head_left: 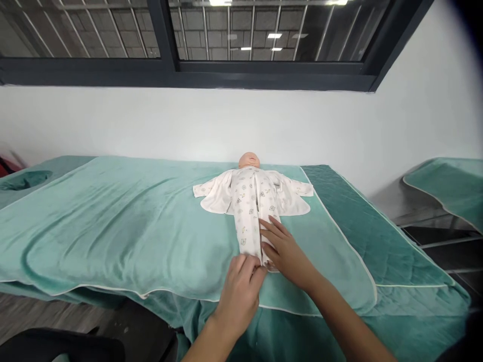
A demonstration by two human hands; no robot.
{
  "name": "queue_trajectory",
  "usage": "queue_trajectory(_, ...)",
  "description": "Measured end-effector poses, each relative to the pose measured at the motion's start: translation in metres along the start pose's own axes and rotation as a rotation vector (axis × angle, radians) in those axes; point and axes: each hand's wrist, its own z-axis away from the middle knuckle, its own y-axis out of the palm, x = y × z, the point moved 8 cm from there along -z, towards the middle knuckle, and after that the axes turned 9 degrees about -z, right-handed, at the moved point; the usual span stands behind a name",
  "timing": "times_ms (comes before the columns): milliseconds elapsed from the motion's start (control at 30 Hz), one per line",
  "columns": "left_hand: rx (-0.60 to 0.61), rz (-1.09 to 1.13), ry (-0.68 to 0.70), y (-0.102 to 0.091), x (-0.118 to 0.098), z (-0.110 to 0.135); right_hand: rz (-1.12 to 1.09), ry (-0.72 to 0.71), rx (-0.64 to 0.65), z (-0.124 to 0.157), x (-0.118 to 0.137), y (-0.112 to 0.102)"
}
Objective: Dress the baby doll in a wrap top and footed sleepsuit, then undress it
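Observation:
A baby doll (249, 160) lies on its back on the green-covered bed, its head towards the wall. It wears a white printed baby outfit (247, 193) with the sleeves spread out to both sides and the legs pointing at me. My left hand (244, 281) has its fingers closed on the lower end of the left trouser leg. My right hand (281, 246) lies with its fingers spread over the other trouser leg, along the inner seam. A bit of the doll's foot shows below that leg's hem.
A green cover (124, 216) with pale piping spreads over the bed, wrinkled on the left. Darker quilted cloth (362, 226) shows on the right. Behind are a white wall (188, 120) and a dark-framed window. A black seat (60, 344) stands at the lower left.

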Motion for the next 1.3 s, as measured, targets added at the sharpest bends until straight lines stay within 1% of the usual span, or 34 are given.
queue_trajectory(67, -0.038, -0.008, 0.039, -0.002, -0.005, 0.001, -0.082, 0.005, -0.017, 0.007, 0.002, 0.0)
queue_trajectory(167, -0.064, 0.023, 0.063, -0.003, -0.008, 0.004, -0.18, 0.063, -0.067, 0.026, 0.001, 0.004)
queue_trajectory(267, -0.112, 0.12, 0.043, -0.008, -0.002, 0.009, -0.251, 0.068, -0.106, 0.051, 0.0, 0.012)
queue_trajectory(367, -0.234, 0.237, -0.066, -0.016, 0.02, 0.012, -0.316, 0.079, -0.179, 0.07, -0.007, 0.009)
queue_trajectory(467, -0.332, 0.272, -0.226, -0.013, 0.057, 0.007, -0.363, 0.173, -0.333, 0.072, -0.028, -0.008)
queue_trajectory(533, -0.339, 0.255, -0.322, -0.003, 0.084, -0.004, -0.381, 0.241, -0.443, 0.064, -0.045, -0.02)
queue_trajectory(600, -0.298, 0.237, -0.415, 0.01, 0.111, -0.018, -0.402, 0.27, -0.518, 0.049, -0.06, -0.026)
queue_trajectory(633, -0.269, 0.225, -0.449, 0.017, 0.122, -0.026, -0.412, 0.27, -0.536, 0.04, -0.067, -0.027)
queue_trajectory(700, -0.218, 0.194, -0.46, 0.028, 0.136, -0.042, -0.404, 0.253, -0.537, 0.023, -0.076, -0.024)
queue_trajectory(767, -0.179, 0.161, -0.409, 0.034, 0.141, -0.055, -0.353, 0.233, -0.526, 0.012, -0.08, -0.019)
queue_trajectory(833, -0.158, 0.142, -0.373, 0.038, 0.142, -0.062, -0.297, 0.23, -0.516, 0.007, -0.082, -0.015)
queue_trajectory(933, -0.153, 0.15, -0.413, 0.04, 0.145, -0.06, -0.279, 0.243, -0.497, 0.01, -0.082, -0.011)
queue_trajectory(1000, -0.195, 0.147, -0.431, 0.037, 0.148, -0.058, -0.317, 0.251, -0.509, 0.013, -0.083, -0.013)
queue_trajectory(1100, -0.327, 0.121, -0.397, 0.027, 0.152, -0.067, -0.401, 0.263, -0.581, 0.009, -0.086, -0.021)
queue_trajectory(1200, -0.427, 0.138, -0.407, 0.024, 0.166, -0.09, -0.477, 0.263, -0.617, -0.014, -0.092, -0.029)
queue_trajectory(1300, -0.428, 0.233, -0.432, 0.03, 0.185, -0.124, -0.552, 0.279, -0.631, -0.056, -0.106, -0.036)
